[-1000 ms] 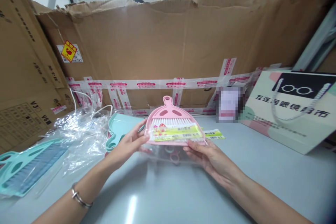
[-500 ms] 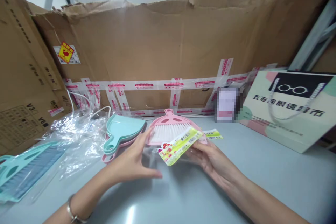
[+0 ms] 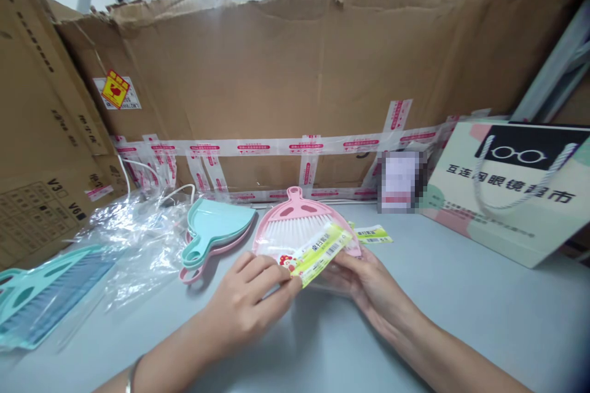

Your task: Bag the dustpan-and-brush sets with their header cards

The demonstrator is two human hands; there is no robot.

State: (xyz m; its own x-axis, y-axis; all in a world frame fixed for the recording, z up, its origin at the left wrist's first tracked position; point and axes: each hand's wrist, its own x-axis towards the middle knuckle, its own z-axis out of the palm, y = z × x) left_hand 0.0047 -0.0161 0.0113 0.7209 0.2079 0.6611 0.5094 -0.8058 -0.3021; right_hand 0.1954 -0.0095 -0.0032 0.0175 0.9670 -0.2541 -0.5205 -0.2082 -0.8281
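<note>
A small pink dustpan (image 3: 295, 212) with a white-bristled brush lies inside a clear plastic bag, low over the grey table. A yellow-green label card (image 3: 318, 252) sits tilted at the bag's front. My left hand (image 3: 251, 301) pinches the card's lower left corner with curled fingers. My right hand (image 3: 369, 285) holds the bag's right front edge from below, fingers closed on it. The bag's lower part is hidden behind both hands.
A stack of teal and pink dustpans (image 3: 214, 233) lies left of the hands. Crumpled clear bags (image 3: 133, 233) and a teal brush set (image 3: 41, 298) lie at far left. Another label (image 3: 373, 234) lies behind. A paper shopping bag (image 3: 511, 190) stands right. Cardboard walls (image 3: 295, 86) enclose the back.
The pink dustpan was lowered from upright to nearly flat on the table. My left hand left its side edge and now pinches the label card, which has tilted.
</note>
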